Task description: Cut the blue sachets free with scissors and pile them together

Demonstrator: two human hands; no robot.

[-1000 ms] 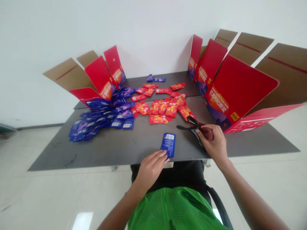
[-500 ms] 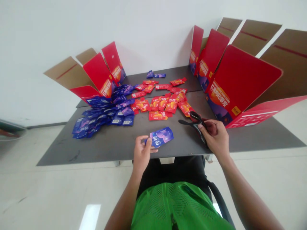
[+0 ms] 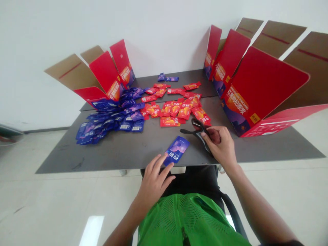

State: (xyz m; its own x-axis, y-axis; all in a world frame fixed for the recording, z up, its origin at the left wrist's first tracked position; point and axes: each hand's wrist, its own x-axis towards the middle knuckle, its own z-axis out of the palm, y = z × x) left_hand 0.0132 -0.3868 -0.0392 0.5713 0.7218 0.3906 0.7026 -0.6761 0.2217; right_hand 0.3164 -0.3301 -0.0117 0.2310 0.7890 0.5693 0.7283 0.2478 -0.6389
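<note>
A blue-purple pouch [image 3: 177,149] lies at the table's front edge, angled up to the right. My left hand [image 3: 155,177] is open, fingers spread, its fingertips at the pouch's lower left edge. To the right, my right hand [image 3: 222,145] is closed around a black strap-like item [image 3: 197,131] with a loop, a pale strip and a dark reddish part; its exact kind is unclear. Beyond the hands lie scattered red-orange pouches [image 3: 170,122]. A heap of blue pouches [image 3: 102,123] spreads over the table's left side.
Open red cartons [image 3: 269,85] with raised flaps stand along the right of the grey table [image 3: 123,150]. More open red cartons [image 3: 104,73] stand at the back left. Two small blue pouches [image 3: 172,79] lie near the wall [image 3: 166,34].
My left hand has let go of the blue pouch, opened and drawn back toward me. The pouch has turned more upright on the table. My right hand has shifted left with the black item.
</note>
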